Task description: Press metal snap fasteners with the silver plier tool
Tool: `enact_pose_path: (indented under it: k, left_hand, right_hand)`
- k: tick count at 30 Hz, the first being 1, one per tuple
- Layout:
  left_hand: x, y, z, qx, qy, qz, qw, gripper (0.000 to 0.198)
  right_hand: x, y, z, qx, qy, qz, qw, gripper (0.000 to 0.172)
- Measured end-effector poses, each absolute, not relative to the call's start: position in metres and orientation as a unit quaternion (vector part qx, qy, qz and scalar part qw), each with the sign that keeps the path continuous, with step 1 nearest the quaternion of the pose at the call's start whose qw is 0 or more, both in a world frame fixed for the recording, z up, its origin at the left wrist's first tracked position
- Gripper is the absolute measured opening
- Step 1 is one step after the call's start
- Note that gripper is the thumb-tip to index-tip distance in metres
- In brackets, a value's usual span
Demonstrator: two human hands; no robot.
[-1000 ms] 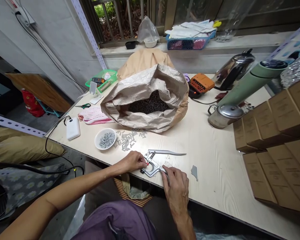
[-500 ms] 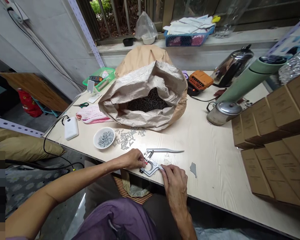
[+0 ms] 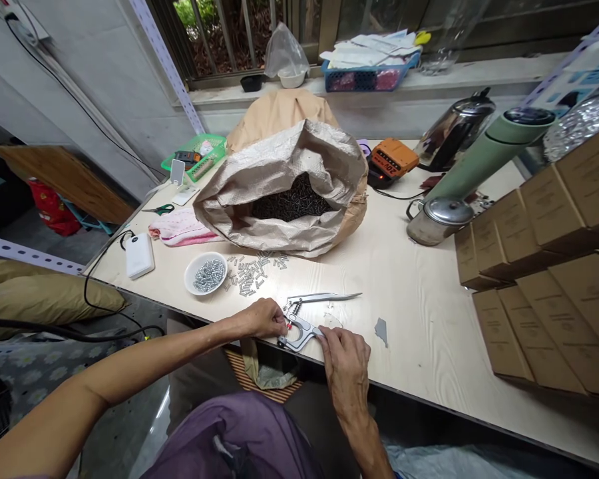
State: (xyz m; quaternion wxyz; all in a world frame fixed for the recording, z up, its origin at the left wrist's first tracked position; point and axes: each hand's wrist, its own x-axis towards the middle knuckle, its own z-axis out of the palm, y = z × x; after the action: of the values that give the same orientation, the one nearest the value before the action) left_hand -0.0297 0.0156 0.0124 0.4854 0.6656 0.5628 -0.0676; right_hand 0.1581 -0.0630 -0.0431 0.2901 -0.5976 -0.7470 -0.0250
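Note:
A grey metal hand tool (image 3: 304,332) with a spring and long handle lies at the table's front edge. My right hand (image 3: 347,362) grips its right end between thumb and fingers. At the tool's curved jaw, my left hand (image 3: 264,318) is closed, its fingertips pinched beside a small red part (image 3: 289,326); what they hold is too small to make out. A white bowl (image 3: 206,273) of small metal pieces stands to the left, with loose metal pieces (image 3: 249,273) scattered beside it.
Behind, an open sack (image 3: 279,199) holds dark screw-like pieces. Stacked cardboard boxes (image 3: 544,319), a lidded metal mug (image 3: 439,219) and a green flask (image 3: 489,156) stand right. A white power bank (image 3: 140,255), pink cloth (image 3: 182,227) and scissors (image 3: 162,209) lie left.
The camera view has shifted slightly. Both hands keep their places at the tool, with no clear change in grip.

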Motion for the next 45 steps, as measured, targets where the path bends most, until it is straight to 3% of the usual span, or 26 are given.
enact_pose_path:
  k: [7, 13, 19, 23, 26, 29, 34, 37, 39, 45]
  left_hand:
    - [-0.028, 0.011, 0.010, 0.576, 0.573, -0.042, 0.582, 0.018]
    - [-0.029, 0.009, 0.015, 0.554, 0.592, -0.026, 0.585, 0.020]
    - [-0.029, 0.007, 0.015, 0.563, 0.592, -0.025, 0.576, 0.021]
    - [-0.028, 0.007, 0.013, 0.562, 0.594, -0.021, 0.576, 0.025]
    - [-0.029, 0.006, 0.014, 0.566, 0.594, -0.033, 0.571, 0.025]
    - [-0.031, 0.001, 0.015, 0.608, 0.605, -0.050, 0.512, 0.025]
    - [-0.022, -0.017, 0.015, 0.792, 0.556, 0.026, 0.251, 0.020]
    - [-0.004, -0.020, 0.007, 0.877, 0.445, 0.078, 0.160, 0.040]
    - [0.009, -0.016, 0.000, 0.902, 0.400, 0.086, 0.134, 0.057]
    - [0.025, 0.002, -0.002, 0.913, 0.382, 0.021, 0.139, 0.062]
  right_hand:
    - [0.160, -0.063, -0.044, -0.600, -0.751, 0.020, 0.274, 0.021]
    - [0.173, -0.059, -0.032, -0.583, -0.776, 0.077, 0.227, 0.035]
    - [0.205, -0.027, -0.021, -0.556, -0.826, 0.055, 0.072, 0.073]
    - [0.209, -0.006, -0.011, -0.535, -0.841, 0.077, -0.004, 0.079]
    - [0.202, -0.001, 0.000, -0.521, -0.850, 0.073, -0.011, 0.073]
    - [0.196, -0.004, 0.005, -0.519, -0.854, 0.047, -0.006, 0.057]
    - [0.194, -0.014, 0.002, -0.520, -0.854, 0.017, 0.033, 0.039]
    - [0.192, -0.020, 0.001, -0.522, -0.852, 0.003, 0.032, 0.032]
    - [0.191, -0.023, 0.001, -0.522, -0.852, -0.003, 0.024, 0.031]
    - [0.200, -0.031, -0.002, -0.520, -0.854, 0.005, 0.025, 0.053]
